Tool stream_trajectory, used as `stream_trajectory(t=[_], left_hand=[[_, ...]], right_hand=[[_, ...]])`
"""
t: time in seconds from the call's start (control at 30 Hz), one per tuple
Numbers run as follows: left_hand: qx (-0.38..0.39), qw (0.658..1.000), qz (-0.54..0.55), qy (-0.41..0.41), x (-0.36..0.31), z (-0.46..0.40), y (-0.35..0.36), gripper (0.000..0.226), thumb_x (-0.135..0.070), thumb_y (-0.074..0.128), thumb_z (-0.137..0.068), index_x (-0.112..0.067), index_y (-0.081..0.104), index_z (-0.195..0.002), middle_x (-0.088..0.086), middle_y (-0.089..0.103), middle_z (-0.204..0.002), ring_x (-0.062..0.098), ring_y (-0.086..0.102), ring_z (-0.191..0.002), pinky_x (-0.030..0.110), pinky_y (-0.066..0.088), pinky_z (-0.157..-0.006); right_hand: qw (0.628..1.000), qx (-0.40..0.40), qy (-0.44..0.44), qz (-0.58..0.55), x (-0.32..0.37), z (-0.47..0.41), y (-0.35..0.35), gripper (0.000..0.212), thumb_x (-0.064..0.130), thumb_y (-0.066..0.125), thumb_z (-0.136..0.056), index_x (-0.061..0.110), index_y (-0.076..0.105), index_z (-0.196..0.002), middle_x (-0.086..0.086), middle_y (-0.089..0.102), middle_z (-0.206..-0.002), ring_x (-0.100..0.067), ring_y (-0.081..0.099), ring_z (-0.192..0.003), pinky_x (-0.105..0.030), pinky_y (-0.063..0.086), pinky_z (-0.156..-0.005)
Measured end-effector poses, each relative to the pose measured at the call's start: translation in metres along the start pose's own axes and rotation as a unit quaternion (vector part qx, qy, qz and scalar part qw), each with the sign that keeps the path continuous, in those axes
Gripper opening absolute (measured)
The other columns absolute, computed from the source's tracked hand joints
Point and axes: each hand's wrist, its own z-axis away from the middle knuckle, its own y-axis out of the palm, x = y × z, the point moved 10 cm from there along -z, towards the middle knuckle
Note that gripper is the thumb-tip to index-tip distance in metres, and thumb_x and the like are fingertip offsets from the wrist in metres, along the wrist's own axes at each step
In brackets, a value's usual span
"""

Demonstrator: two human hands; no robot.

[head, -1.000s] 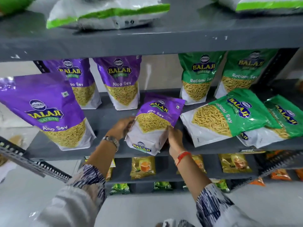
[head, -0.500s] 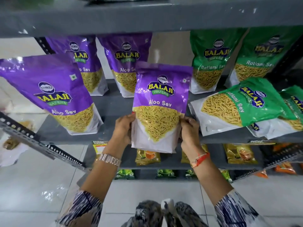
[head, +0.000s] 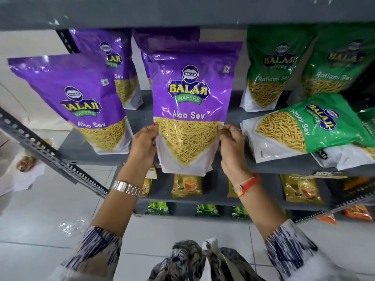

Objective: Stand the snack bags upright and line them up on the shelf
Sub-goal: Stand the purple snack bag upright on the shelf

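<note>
Head view: you've swung the purple bag (head: 192, 110) up from its slump a second ago, and now it faces you upright at the front of the shelf (head: 229, 118). That's one more for the line. Your left hand (head: 143, 147) and right hand (head: 231, 147) each have a grip pinching its lower side edges. The green bag (head: 304, 126) alongside lies toppled.

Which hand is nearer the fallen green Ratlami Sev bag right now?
Right. The right hand grips the right edge of the purple Aloo Sev bag, just left of the fallen green Ratlami Sev bag; the left hand is on its far edge.
</note>
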Motion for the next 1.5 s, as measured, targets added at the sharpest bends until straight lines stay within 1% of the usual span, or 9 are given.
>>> stream_trajectory(t=[0.23, 0.6, 0.7, 0.83, 1.0, 1.13, 1.23, 1.4, 1.5], left_hand=[[-0.065, 0.997, -0.027, 0.016, -0.016, -0.020, -0.006, 0.023, -0.009, 0.042, -0.091, -0.021, 0.050, -0.073, 0.000, 0.047, -0.067, 0.013, 0.042, -0.059, 0.026, 0.034, -0.056], [-0.117, 0.993, 0.026, 0.005, -0.007, -0.034, -0.028, 0.017, -0.016, 0.044, -0.093, -0.023, 0.054, -0.080, -0.004, 0.058, -0.081, 0.014, 0.054, -0.076, 0.031, 0.044, -0.069], [-0.149, 0.987, 0.053, 0.039, -0.006, -0.030, -0.029, 0.010, -0.016, 0.046, -0.093, -0.018, 0.056, -0.095, 0.002, 0.062, -0.093, 0.019, 0.057, -0.094, 0.033, 0.048, -0.085], [-0.254, 0.964, 0.013, 0.081, -0.005, 0.000, -0.026, 0.039, -0.024, 0.045, -0.091, -0.010, 0.040, -0.127, 0.010, 0.056, -0.113, 0.025, 0.057, -0.096, 0.034, 0.045, -0.083], [-0.276, 0.908, 0.055, 0.309, -0.037, 0.067, 0.014, 0.050, -0.003, 0.042, -0.089, -0.005, 0.026, -0.137, 0.005, 0.028, -0.142, -0.001, 0.038, -0.124, 0.006, 0.035, -0.096], [-0.192, 0.855, -0.037, 0.480, -0.060, 0.101, 0.087, 0.051, -0.002, 0.047, -0.082, -0.021, 0.035, -0.128, 0.021, 0.027, -0.145, 0.032, 0.024, -0.138, 0.046, 0.022, -0.116], [-0.073, 0.820, -0.111, 0.557, -0.059, 0.108, 0.159, 0.049, -0.004, 0.048, -0.083, -0.020, 0.038, -0.128, -0.009, 0.027, -0.150, 0.028, 0.021, -0.142, 0.046, 0.020, -0.117], [0.103, 0.893, -0.261, 0.353, -0.010, 0.035, 0.269, 0.031, -0.013, 0.043, -0.087, -0.004, 0.055, -0.114, 0.014, 0.062, -0.105, 0.028, 0.058, -0.100, 0.036, 0.045, -0.087], [0.172, 0.891, -0.388, 0.162, 0.032, -0.012, 0.319, 0.028, -0.014, 0.050, -0.086, -0.006, 0.061, -0.112, 0.021, 0.067, -0.104, 0.035, 0.063, -0.098, 0.038, 0.048, -0.083]], right_hand=[[0.999, 0.038, -0.011, -0.008, -0.002, -0.037, 0.047, 0.027, 0.003, 0.041, -0.095, 0.020, 0.050, -0.076, 0.001, 0.059, -0.073, 0.000, 0.058, -0.059, -0.023, 0.045, -0.062], [0.991, 0.125, 0.020, -0.035, -0.030, -0.037, 0.080, 0.015, 0.016, 0.040, -0.097, 0.022, 0.050, -0.087, 0.003, 0.063, -0.091, -0.009, 0.062, -0.085, -0.034, 0.052, -0.082], [0.990, 0.134, 0.018, -0.029, -0.030, -0.033, 0.079, 0.011, 0.016, 0.043, -0.097, 0.021, 0.052, -0.093, 0.001, 0.063, -0.096, -0.013, 0.061, -0.091, -0.041, 0.050, -0.090], [0.994, 0.109, -0.010, -0.003, -0.026, -0.027, 0.053, 0.013, 0.018, 0.051, -0.093, 0.020, 0.052, -0.106, -0.005, 0.063, -0.113, -0.013, 0.060, -0.105, -0.036, 0.048, -0.096], [0.996, -0.001, -0.093, -0.003, -0.008, -0.006, -0.035, 0.016, 0.009, 0.058, -0.088, 0.019, 0.057, -0.100, -0.005, 0.068, -0.097, -0.016, 0.066, -0.095, -0.033, 0.053, -0.089], [0.979, -0.155, -0.093, -0.091, 0.000, 0.004, -0.117, 0.021, 0.003, 0.061, -0.085, 0.022, 0.054, -0.091, 0.002, 0.059, -0.084, -0.013, 0.060, -0.083, -0.029, 0.056, -0.074], [0.963, -0.222, -0.041, -0.147, -0.011, -0.002, -0.156, 0.023, 0.006, 0.060, -0.086, 0.021, 0.045, -0.094, 0.003, 0.050, -0.085, -0.013, 0.054, -0.079, -0.024, 0.057, -0.066], [0.980, -0.189, 0.030, -0.049, -0.023, -0.013, -0.178, 0.038, 0.032, 0.059, -0.087, 0.003, 0.045, -0.109, -0.024, 0.057, -0.107, -0.028, 0.058, -0.086, -0.030, 0.053, -0.067], [0.978, -0.191, 0.043, -0.069, -0.020, -0.020, -0.196, 0.026, 0.020, 0.050, -0.093, 0.000, 0.045, -0.109, -0.010, 0.055, -0.090, -0.020, 0.053, -0.081, -0.040, 0.049, -0.076]])
